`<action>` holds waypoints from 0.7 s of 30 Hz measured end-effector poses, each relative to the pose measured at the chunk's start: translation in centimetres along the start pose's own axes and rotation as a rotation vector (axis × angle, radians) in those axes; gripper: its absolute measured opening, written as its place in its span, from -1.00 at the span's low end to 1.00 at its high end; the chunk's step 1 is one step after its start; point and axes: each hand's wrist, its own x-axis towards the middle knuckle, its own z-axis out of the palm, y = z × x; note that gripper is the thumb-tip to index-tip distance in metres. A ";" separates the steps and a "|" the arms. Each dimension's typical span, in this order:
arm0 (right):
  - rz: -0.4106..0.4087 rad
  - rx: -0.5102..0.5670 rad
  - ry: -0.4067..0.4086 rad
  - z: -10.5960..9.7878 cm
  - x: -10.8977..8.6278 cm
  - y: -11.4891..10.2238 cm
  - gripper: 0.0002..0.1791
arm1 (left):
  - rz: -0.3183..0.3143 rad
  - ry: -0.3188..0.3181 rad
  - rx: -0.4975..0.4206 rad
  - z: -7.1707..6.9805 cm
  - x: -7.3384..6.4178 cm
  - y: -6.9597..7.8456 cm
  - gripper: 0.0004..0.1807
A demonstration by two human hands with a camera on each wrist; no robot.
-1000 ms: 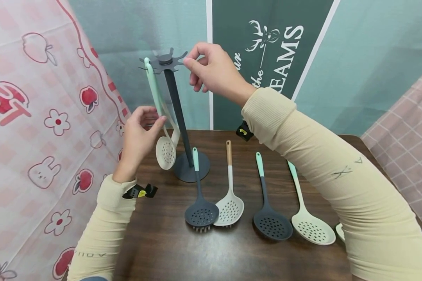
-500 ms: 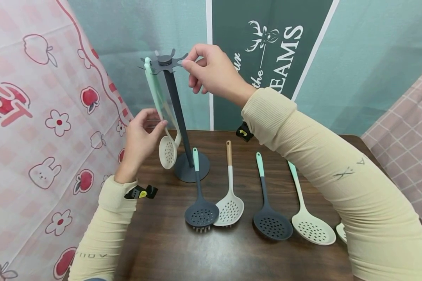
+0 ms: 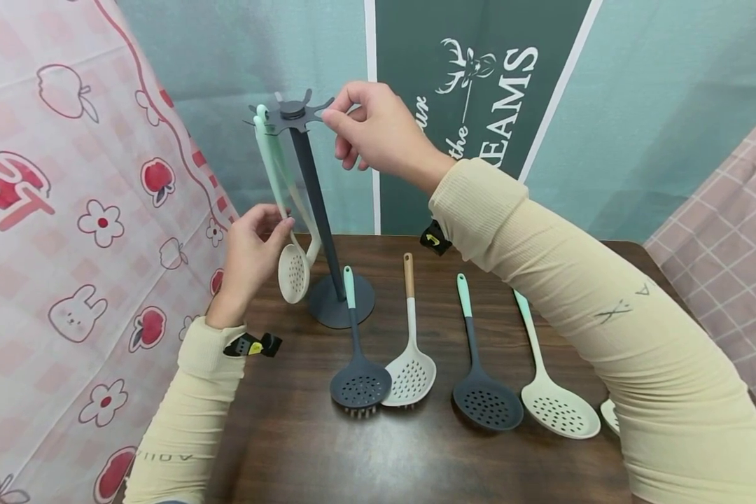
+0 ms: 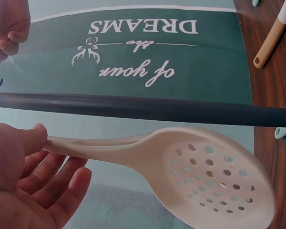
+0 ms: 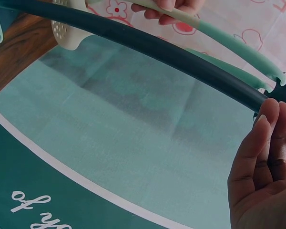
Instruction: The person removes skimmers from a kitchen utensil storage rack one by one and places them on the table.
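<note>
A dark utensil rack [image 3: 317, 203] stands upright, its star-shaped hook plate [image 3: 292, 115] on top. My left hand [image 3: 246, 255] pinches a cream skimmer [image 3: 294, 274] by its neck, between thumb and fingers. The skimmer hangs down, and its mint handle [image 3: 269, 157] ends right at a hook on the rack's left side. Close behind it hangs a second mint-handled utensil [image 5: 224, 67], its head largely hidden by the skimmer. At the plate's right side, my right hand [image 3: 381, 129] pinches a hook arm between thumb and index finger, other fingers curled loosely.
On the brown table [image 3: 416, 455] lie a dark skimmer [image 3: 360, 385] overlapping a white one with a wooden handle [image 3: 409, 276], another dark skimmer [image 3: 488, 402] and a cream skimmer [image 3: 561, 413]. My right sleeve partly covers one more pale utensil [image 3: 611, 416]. Curtains surround the table.
My left hand has gone down slightly with the skimmer, and its handle end has shifted left, apart from the handle behind it. My right hand keeps its hold on the hook plate.
</note>
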 end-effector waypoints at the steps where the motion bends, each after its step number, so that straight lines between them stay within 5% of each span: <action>1: 0.000 0.000 0.000 0.0 0.0 0.0 -0.82 | 0.003 0.006 -0.002 0.0 0.0 0.0 -0.79; 21: 0.004 0.016 0.000 0.1 0.1 0.1 -0.81 | 0.044 0.078 -0.035 0.0 -0.1 0.1 -0.78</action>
